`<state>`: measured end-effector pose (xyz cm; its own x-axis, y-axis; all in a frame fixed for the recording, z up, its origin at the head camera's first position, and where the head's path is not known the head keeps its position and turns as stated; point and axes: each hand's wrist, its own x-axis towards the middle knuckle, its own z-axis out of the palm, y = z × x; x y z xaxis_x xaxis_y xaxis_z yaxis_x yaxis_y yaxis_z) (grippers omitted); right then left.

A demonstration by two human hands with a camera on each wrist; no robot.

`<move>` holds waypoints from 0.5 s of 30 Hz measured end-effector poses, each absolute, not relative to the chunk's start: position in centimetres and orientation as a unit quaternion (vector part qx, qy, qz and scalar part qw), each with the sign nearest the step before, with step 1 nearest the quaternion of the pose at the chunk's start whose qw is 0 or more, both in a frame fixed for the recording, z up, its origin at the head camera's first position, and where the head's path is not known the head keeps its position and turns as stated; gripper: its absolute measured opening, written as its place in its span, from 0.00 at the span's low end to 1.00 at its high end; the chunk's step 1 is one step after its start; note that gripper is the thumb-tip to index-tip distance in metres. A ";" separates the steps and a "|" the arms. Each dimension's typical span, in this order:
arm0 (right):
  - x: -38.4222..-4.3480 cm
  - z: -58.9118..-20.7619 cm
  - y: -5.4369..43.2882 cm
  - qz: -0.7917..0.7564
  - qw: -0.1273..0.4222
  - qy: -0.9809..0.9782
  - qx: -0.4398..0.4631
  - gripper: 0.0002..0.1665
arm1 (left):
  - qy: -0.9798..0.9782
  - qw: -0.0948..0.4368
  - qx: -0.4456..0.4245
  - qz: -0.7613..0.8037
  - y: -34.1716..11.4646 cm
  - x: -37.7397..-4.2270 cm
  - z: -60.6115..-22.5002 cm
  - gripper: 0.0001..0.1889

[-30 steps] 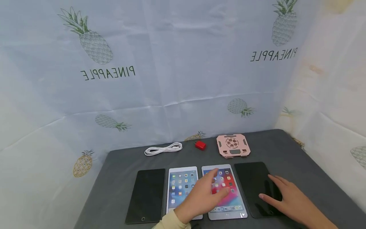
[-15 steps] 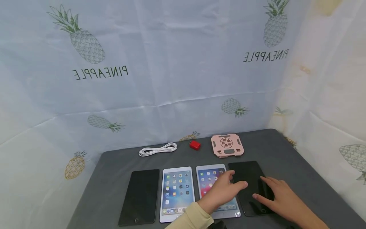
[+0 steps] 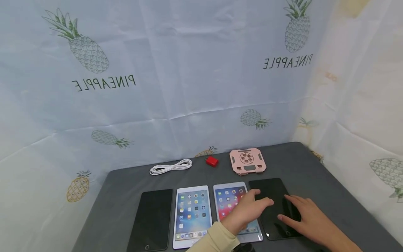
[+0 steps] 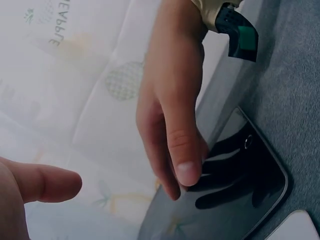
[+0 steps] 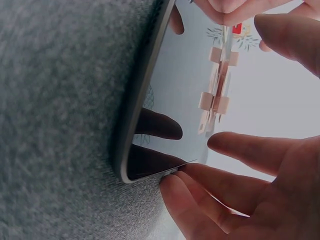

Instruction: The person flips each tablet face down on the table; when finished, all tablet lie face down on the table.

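The right hand (image 4: 172,95) came down from the top of the view, its fingers pointing toward a dark, glossy tablet (image 4: 265,165). Whether the fingertips touched the glass, I could not tell; their dark reflection was visible in it. Near one end of the tablet there was a round button (image 4: 248,142). At that wrist were a beige sleeve (image 4: 211,12) and a black device (image 4: 232,27) with a green patch (image 4: 247,37). The left hand (image 4: 25,192) appeared only partly, in the lower left corner. A white rounded corner (image 4: 297,227) lay beside the tablet, on grey cloth (image 4: 295,90).
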<state>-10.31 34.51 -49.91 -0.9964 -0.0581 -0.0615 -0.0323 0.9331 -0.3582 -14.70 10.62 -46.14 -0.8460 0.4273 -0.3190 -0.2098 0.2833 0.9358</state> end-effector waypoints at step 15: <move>-10.6 -49.6 33.9 -0.181 0.046 0.982 -0.015 0.57 | 0.731 0.263 0.061 0.626 10.9 -14.5 -46.4 0.31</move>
<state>-10.61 33.91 -49.64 -0.9953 -0.0460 -0.0851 -0.0127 0.9343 -0.3562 -14.55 10.92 -46.39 -0.8538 0.4192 -0.3086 -0.2402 0.2086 0.9480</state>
